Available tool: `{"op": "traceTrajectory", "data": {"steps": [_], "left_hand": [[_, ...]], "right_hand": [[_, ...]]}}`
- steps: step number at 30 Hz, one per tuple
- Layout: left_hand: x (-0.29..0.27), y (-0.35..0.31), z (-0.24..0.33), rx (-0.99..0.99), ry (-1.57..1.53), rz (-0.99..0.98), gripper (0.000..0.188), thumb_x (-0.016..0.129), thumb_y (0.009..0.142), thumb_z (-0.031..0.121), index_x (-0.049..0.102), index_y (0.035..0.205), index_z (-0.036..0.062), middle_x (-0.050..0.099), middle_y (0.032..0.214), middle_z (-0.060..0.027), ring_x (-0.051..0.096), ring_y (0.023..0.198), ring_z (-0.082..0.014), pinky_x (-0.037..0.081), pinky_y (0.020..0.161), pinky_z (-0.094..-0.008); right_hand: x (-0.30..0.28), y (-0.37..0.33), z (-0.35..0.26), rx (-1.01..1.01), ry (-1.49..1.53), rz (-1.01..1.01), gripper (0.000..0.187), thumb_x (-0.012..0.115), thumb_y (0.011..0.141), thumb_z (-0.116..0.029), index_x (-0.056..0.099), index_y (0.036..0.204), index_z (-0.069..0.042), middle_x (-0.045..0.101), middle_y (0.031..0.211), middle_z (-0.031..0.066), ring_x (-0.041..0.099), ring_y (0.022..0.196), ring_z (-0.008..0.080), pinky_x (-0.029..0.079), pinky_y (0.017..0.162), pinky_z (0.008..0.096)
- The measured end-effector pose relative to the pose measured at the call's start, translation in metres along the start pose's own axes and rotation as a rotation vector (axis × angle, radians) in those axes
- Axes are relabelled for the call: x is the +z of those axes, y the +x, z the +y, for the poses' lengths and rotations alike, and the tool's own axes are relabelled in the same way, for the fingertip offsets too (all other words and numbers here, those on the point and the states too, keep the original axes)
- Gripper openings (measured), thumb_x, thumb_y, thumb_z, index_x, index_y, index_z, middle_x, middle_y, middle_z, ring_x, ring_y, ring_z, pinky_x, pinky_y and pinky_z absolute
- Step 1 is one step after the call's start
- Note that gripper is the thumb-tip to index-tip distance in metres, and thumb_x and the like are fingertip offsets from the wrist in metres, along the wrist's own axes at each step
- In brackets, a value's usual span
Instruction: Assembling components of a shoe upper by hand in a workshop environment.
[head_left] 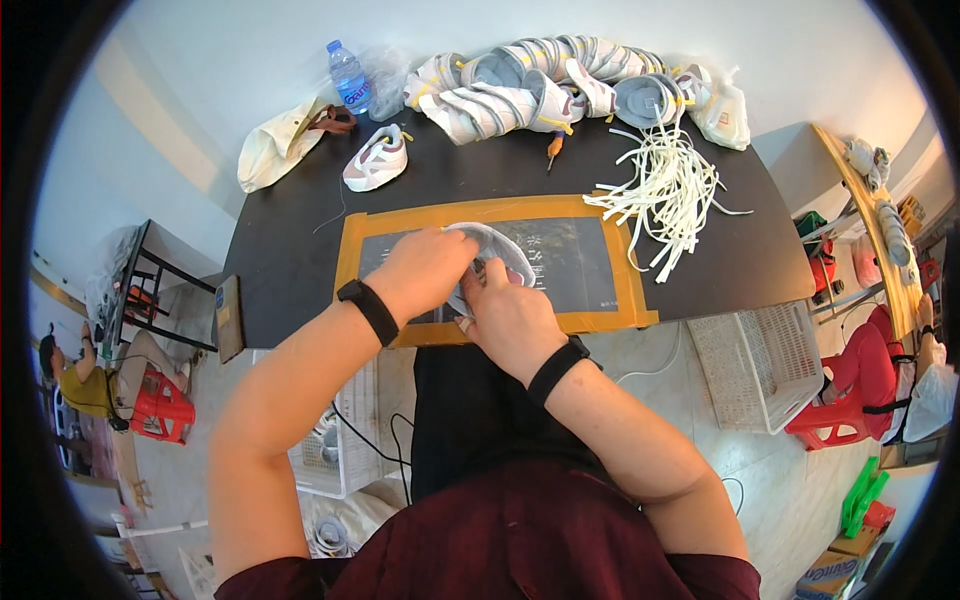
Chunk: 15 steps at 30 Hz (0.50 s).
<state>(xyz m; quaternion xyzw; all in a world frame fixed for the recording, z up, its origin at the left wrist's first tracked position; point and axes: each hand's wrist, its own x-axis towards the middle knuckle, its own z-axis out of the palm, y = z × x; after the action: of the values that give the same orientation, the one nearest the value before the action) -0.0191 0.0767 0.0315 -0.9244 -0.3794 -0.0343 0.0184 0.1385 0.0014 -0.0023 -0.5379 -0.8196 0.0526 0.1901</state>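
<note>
A pale grey and white shoe upper [508,247] is held over the taped dark sheet [585,265] at the near side of the table. Over its left edge my left hand [430,268] is closed, fingers curled on the material. My right hand [512,318] pinches the near part of the same upper, thumb and fingers close together. Both hands hide much of the upper, and whether a small tool sits between the fingers cannot be made out. Beyond them stands a white and mauve shoe upper [377,160] with a yellow tab.
Rows of nested shoe uppers [480,112] line the table's back. White strips [665,195] hang at the right; an orange-handled awl-like tool [554,150], water bottle [349,78], cream bag [278,146] and phone [229,318] lie around. White crates [755,365] stand below. Other people sit at both sides.
</note>
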Motion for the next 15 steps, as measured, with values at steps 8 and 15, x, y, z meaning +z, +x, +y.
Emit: {"op": "traceTrajectory", "data": {"steps": [8, 15], "left_hand": [[-0.011, -0.001, -0.009, -0.187, -0.387, -0.059, 0.006, 0.060, 0.083, 0.009, 0.057, 0.086, 0.0051, 0.061, 0.085, -0.0159, 0.061, 0.083, -0.0381, 0.048, 0.069, -0.0445], [-0.009, -0.001, -0.001, -0.055, -0.106, 0.020, 0.009, 0.060, 0.083, 0.009, 0.057, 0.090, 0.0066, 0.063, 0.091, -0.0148, 0.062, 0.084, -0.0371, 0.049, 0.069, -0.0455]], "right_hand": [[-0.010, 0.007, 0.015, -0.039, 0.109, -0.086, 0.044, 0.073, 0.078, -0.028, 0.059, 0.117, -0.012, 0.054, 0.104, 0.0147, 0.066, 0.087, 0.0316, 0.057, 0.072, 0.0415], [-0.013, 0.009, 0.014, -0.002, 0.146, -0.115, 0.041, 0.071, 0.077, -0.022, 0.063, 0.116, -0.010, 0.055, 0.106, 0.0153, 0.065, 0.094, 0.0323, 0.055, 0.078, 0.0419]]}}
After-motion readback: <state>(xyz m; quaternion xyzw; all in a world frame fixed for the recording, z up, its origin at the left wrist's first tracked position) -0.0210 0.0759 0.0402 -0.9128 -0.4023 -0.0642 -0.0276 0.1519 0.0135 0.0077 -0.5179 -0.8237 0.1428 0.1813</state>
